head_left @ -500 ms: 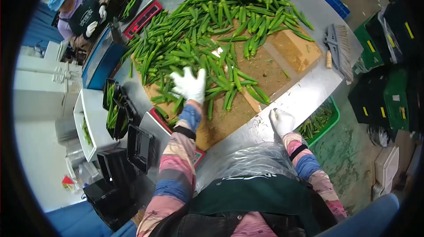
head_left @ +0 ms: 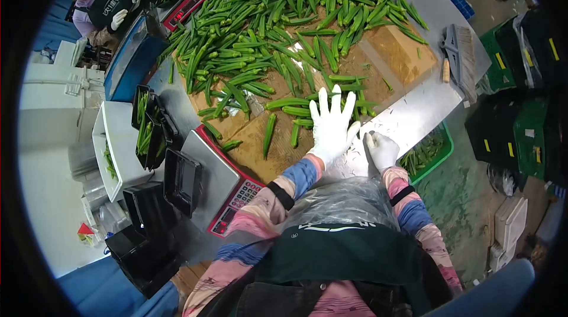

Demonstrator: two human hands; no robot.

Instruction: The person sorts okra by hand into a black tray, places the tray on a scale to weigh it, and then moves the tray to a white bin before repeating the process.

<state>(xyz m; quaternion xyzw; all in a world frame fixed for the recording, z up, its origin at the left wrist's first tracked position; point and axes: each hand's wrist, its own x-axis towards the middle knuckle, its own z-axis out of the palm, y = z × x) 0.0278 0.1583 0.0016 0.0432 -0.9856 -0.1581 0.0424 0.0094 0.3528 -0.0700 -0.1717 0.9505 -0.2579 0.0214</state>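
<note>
A big heap of green okra pods (head_left: 278, 27) covers brown cardboard (head_left: 254, 145) on a metal table (head_left: 414, 116). My left hand (head_left: 331, 125), in a white glove, lies flat with fingers spread over a few pods at the cardboard's near right edge. My right hand (head_left: 381, 150), also gloved, rests on the bare metal table just right of it, fingers curled, holding nothing that I can see. A red-framed weighing scale (head_left: 216, 178) stands to the left of my arms.
Black trays (head_left: 183, 178), some holding okra, sit on a white bin (head_left: 118, 139) at left. A second scale (head_left: 192, 0) and another person in a blue cap (head_left: 103, 3) are at the far left. A brush (head_left: 458, 60) lies right; green crate (head_left: 435, 151) below.
My left hand has swept right and nearer across the cardboard, pulling a few pods with it, and now lies beside my right hand. The view shifted slightly.
</note>
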